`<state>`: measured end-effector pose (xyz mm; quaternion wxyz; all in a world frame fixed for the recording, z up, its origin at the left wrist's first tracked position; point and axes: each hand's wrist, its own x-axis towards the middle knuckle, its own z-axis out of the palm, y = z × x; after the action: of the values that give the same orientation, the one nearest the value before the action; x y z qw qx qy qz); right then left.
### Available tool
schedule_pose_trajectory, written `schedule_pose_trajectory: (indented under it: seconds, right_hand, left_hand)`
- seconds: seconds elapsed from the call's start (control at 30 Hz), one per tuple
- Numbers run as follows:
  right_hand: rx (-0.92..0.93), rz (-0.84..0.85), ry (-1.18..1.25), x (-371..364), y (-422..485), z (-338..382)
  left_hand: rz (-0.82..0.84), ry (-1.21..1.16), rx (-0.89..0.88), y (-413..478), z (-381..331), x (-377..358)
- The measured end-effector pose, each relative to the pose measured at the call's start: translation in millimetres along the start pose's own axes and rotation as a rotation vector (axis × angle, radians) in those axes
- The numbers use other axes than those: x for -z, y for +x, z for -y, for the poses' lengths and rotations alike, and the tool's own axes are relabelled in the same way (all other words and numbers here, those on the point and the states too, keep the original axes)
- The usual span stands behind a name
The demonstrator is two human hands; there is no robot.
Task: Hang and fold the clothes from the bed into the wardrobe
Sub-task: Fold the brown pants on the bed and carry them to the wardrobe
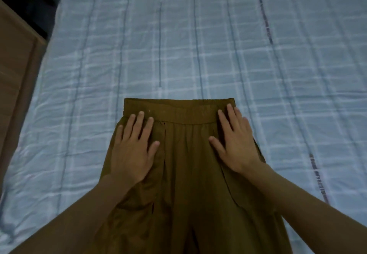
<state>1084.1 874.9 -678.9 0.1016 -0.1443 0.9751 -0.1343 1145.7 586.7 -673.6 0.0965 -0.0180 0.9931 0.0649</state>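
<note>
Item: one pair of brown trousers (190,164), thin matte woven cloth, lying flat on the bed with the legs running toward the near edge of the view and out of it. The waistband (178,110) is at the far end. It is a straight elastic band, puckered along its top edge, with soft gathers fanning out just below it. A long seam or pocket slit runs down each side of the front, and the cloth creases near the lower left.

Surface: a pale blue checked bedcover (198,45), quilted and lightly wrinkled, with thin dark lines running lengthwise.

Left hand (132,154): palm down on the left front of the trousers, fingers (139,122) straight and slightly spread, tips reaching the lower edge of the waistband. It grasps nothing.

Right hand (237,144): palm down on the right front, fingers (231,114) straight and close together, tips on the waistband, outer edge over the trousers' right side. It grasps nothing.

Edges and room: bedcover shows broadly beyond the waistband and on both sides of the trousers. The bed's left edge meets a brown panel (14,75).
</note>
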Motion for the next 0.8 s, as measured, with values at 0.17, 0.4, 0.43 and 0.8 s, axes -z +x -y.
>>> schedule_pose_trajectory:
  seconds: [0.17,0.4,0.43,0.8]
  right_hand:
    - [-0.031,-0.023,-0.142,-29.7,13.5,0.1]
    - [-0.026,-0.127,-0.18,-55.7,24.3,-6.0]
    - [-0.029,-0.127,-0.184,-55.4,23.2,-5.0]
    - [-0.047,0.01,-0.095,-34.8,21.8,-0.4]
  left_hand:
    - [-0.013,-0.025,0.024,13.1,29.0,-26.1]
    - [-0.095,0.0,-0.013,22.4,42.2,-50.3]
    - [-0.104,0.0,-0.008,20.5,41.5,-50.2]
    - [-0.025,-0.003,0.026,22.3,39.1,-40.3]
